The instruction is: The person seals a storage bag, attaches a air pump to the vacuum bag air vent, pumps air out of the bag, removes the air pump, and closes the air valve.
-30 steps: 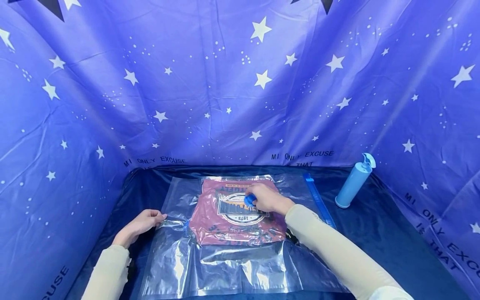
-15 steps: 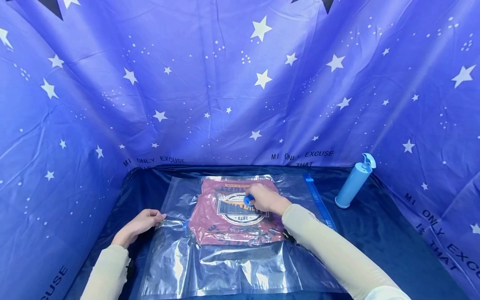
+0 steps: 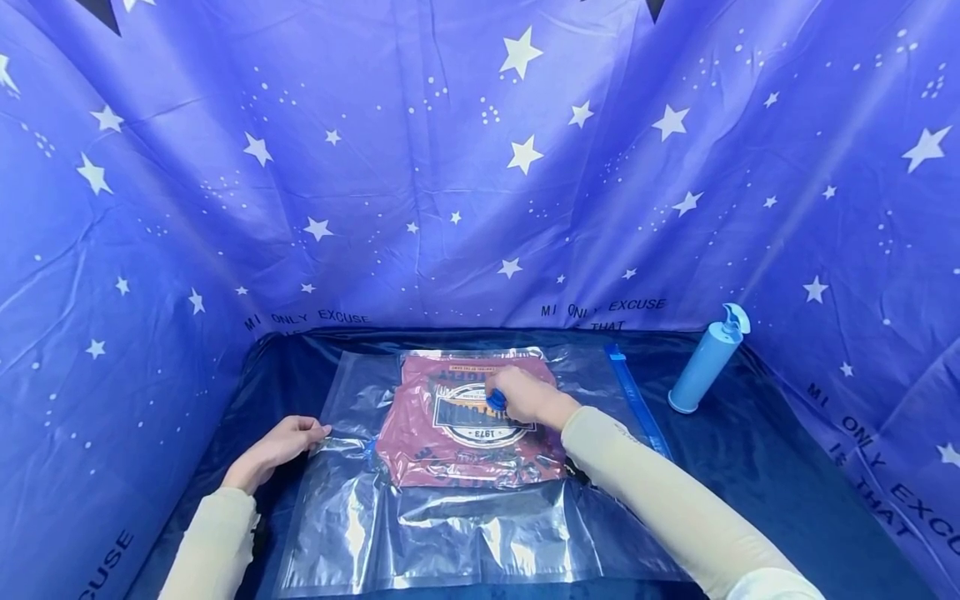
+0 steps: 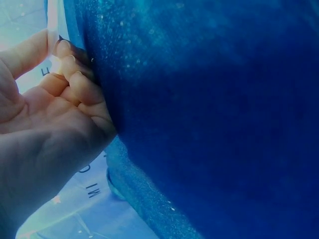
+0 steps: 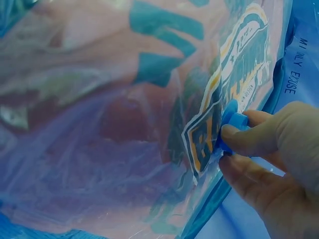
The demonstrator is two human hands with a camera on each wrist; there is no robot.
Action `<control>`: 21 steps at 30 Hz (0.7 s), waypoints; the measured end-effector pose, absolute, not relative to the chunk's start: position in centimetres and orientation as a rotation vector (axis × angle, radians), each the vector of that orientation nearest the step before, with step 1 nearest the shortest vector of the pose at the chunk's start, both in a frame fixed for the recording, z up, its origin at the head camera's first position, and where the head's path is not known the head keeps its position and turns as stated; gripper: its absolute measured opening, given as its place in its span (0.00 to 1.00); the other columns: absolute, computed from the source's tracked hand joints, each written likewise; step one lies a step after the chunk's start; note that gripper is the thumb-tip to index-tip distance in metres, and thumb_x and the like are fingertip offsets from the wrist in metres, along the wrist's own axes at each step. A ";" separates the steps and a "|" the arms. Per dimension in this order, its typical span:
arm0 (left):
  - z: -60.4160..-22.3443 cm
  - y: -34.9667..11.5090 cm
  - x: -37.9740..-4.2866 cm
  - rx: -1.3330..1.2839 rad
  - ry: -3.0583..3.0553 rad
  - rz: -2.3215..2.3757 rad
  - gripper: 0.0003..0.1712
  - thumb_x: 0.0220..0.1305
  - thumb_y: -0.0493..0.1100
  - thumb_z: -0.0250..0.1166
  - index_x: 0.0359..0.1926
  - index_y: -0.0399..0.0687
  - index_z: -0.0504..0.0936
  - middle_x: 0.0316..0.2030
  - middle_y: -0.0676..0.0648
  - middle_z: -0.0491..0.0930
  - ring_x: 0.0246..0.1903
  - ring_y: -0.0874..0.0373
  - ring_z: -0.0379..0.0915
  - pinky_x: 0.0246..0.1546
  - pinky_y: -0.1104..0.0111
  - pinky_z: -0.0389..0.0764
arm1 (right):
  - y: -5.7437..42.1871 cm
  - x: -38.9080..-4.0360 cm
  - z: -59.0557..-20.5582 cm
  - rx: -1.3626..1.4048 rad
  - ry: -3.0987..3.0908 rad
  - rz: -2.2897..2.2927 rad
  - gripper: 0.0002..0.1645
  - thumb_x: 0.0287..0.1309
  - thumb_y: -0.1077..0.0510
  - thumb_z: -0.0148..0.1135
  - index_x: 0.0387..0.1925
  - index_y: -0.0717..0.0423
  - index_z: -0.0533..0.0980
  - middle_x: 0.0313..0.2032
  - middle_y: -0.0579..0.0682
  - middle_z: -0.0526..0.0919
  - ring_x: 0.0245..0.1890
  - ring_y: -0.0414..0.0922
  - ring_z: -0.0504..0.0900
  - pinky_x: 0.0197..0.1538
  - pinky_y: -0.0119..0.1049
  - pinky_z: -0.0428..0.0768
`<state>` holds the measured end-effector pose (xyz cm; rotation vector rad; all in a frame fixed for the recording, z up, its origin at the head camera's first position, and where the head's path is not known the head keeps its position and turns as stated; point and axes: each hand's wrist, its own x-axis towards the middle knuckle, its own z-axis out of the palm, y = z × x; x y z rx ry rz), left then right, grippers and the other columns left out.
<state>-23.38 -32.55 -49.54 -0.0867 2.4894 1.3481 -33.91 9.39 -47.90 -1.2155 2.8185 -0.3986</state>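
A clear vacuum storage bag (image 3: 420,542) lies flat, with a folded maroon printed garment (image 3: 412,417) inside. With thumb and fingers my right hand (image 3: 528,396) pinches the round blue valve cap (image 5: 232,127) on the bag's face, above the garment's print. My left hand (image 3: 281,442) pinches the bag's left edge between thumb and fingertips; in the left wrist view those fingers (image 4: 82,87) are curled, and only a narrow strip of the plastic shows. A blue zip seal (image 3: 637,404) runs down the bag's right side, partly behind my right forearm.
A light blue hand pump (image 3: 705,367) stands slightly tilted on the dark blue cloth (image 3: 757,467), right of the bag. Purple star-printed curtains (image 3: 450,167) enclose the back and both sides.
My right hand has turned slightly at the blue valve cap, and its forearm has shifted a little left. The left hand stays at the bag's edge.
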 end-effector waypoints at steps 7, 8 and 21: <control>-49.6 -32.6 -23.6 -0.089 2.490 1.355 0.23 0.81 0.45 0.58 0.24 0.47 0.68 0.23 0.53 0.64 0.26 0.56 0.60 0.34 0.65 0.63 | 8.9 -34.0 -47.8 -1.121 2.855 -0.339 0.16 0.48 0.76 0.75 0.37 0.58 0.85 0.36 0.50 0.87 0.39 0.49 0.86 0.47 0.43 0.86; -49.5 -32.6 -23.6 -0.100 2.488 1.360 0.23 0.81 0.44 0.58 0.23 0.47 0.69 0.23 0.53 0.65 0.26 0.57 0.61 0.34 0.65 0.63 | 8.8 -34.0 -47.7 -1.094 2.867 -0.328 0.13 0.50 0.73 0.77 0.36 0.57 0.84 0.34 0.49 0.86 0.37 0.48 0.85 0.45 0.43 0.86; -49.6 -32.6 -23.5 -0.096 2.491 1.346 0.22 0.81 0.45 0.58 0.25 0.47 0.69 0.25 0.52 0.66 0.28 0.55 0.62 0.35 0.63 0.63 | 8.7 -33.6 -47.6 -0.958 2.898 -0.306 0.12 0.65 0.55 0.76 0.32 0.55 0.79 0.26 0.45 0.77 0.29 0.43 0.78 0.39 0.44 0.83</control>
